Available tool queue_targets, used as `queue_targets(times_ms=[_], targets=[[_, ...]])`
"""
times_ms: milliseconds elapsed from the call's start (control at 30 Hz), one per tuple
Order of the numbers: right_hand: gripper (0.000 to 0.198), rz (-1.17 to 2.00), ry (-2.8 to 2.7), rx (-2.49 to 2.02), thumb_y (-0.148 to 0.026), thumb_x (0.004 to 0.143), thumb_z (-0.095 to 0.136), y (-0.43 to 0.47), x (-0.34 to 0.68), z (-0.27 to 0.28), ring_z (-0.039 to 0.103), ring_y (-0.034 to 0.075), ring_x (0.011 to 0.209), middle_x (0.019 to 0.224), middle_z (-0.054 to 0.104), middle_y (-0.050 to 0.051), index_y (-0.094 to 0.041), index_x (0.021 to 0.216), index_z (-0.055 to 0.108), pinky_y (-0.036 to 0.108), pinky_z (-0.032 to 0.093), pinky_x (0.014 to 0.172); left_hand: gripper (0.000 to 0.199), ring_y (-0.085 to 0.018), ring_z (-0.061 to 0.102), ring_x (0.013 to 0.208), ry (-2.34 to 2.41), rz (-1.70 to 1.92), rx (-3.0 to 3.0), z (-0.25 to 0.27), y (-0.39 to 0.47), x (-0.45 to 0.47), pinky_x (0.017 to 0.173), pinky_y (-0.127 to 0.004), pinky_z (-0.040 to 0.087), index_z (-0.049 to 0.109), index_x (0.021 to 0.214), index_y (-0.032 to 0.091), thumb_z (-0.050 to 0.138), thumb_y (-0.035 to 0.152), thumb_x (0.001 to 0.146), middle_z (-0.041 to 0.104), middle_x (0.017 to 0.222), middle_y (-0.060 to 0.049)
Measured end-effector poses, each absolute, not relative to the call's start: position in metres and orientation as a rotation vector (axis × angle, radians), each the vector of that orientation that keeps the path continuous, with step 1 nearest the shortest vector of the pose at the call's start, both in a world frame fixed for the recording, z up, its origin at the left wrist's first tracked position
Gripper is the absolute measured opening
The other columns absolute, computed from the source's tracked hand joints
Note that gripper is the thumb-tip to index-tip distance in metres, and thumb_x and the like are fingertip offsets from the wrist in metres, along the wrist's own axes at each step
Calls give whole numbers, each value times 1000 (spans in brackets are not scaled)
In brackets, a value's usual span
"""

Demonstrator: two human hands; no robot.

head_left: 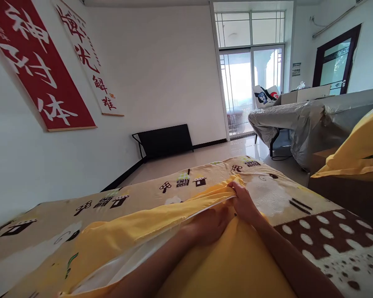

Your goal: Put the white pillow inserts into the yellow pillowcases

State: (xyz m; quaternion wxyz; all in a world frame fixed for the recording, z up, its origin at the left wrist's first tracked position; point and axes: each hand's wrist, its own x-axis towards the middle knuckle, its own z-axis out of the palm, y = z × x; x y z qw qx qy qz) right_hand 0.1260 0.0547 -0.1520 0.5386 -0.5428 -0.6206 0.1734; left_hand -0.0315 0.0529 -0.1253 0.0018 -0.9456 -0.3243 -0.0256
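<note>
A yellow pillowcase lies across the bed, its long opening facing me. White fabric, apparently a pillow, shows inside the opening at the lower left. My right hand is closed on the far right corner of the opening, pinching the yellow cloth between thumb and fingers. Just left of it, my left hand reaches into the opening under the raised edge. Shadow and cloth hide its fingers, so I cannot tell what they grip.
A patterned blanket covers the bed. Another yellow cushion rests on a brown box at the right. Beyond stands a plastic-covered table. A black folded frame leans on the far wall.
</note>
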Motion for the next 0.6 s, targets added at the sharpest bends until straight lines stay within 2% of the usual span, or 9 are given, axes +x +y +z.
queue_targets(times_ms=[100, 167, 267, 333, 400, 500, 600], targets=[[20, 362, -1472, -1275, -12, 65, 37, 66, 125, -162, 54, 16, 68, 73, 61, 2, -20, 79, 49, 25, 40, 63, 50, -25, 64, 74, -1059, -4, -2940, -143, 55, -25, 69, -37, 46, 63, 94, 18, 20, 43, 93, 68, 83, -10], [20, 366, -1510, -1269, -12, 66, 37, 72, 126, -167, 54, 16, 69, 73, 60, 1, -20, 80, 49, 25, 40, 64, 42, -25, 62, 77, -953, -41, -2900, -151, 54, -22, 75, -40, 45, 64, 88, 16, 27, 36, 92, 67, 83, -11], [22, 440, -1553, -1237, -12, 68, 37, 73, 127, -170, 53, 15, 67, 71, 59, -1, -20, 84, 49, 24, 39, 63, 28, -27, 56, 96, -802, -162, -2844, -153, 49, -20, 89, -44, 42, 62, 96, 16, 37, 28, 88, 63, 101, -12], [25, 503, -1571, -1194, -11, 69, 38, 72, 126, -169, 54, 14, 66, 71, 59, -2, -20, 88, 51, 23, 39, 62, 30, -25, 49, 112, -761, -295, -2874, -151, 46, -20, 99, -43, 37, 55, 112, 19, 40, 29, 88, 56, 120, -11], [29, 579, -1608, -1168, -11, 69, 42, 70, 127, -167, 54, 13, 64, 70, 60, -3, -20, 94, 53, 22, 40, 61, 34, -22, 42, 121, -760, -396, -2933, -150, 44, -21, 105, -39, 33, 49, 121, 22, 41, 30, 89, 51, 128, -7], [39, 663, -1685, -1154, -12, 66, 50, 67, 131, -164, 57, 13, 69, 78, 64, -2, -19, 104, 57, 22, 42, 63, 34, -23, 42, 122, -822, -399, -2975, -152, 46, -23, 105, -40, 33, 49, 120, 22, 40, 29, 88, 52, 128, -8], [46, 600, -1769, -1169, -8, 63, 52, 64, 138, -161, 59, 15, 87, 101, 65, 2, -20, 108, 60, 25, 44, 78, 28, -25, 50, 114, -890, -250, -3030, -154, 51, -23, 101, -43, 37, 55, 108, 20, 39, 29, 87, 57, 120, -9]])
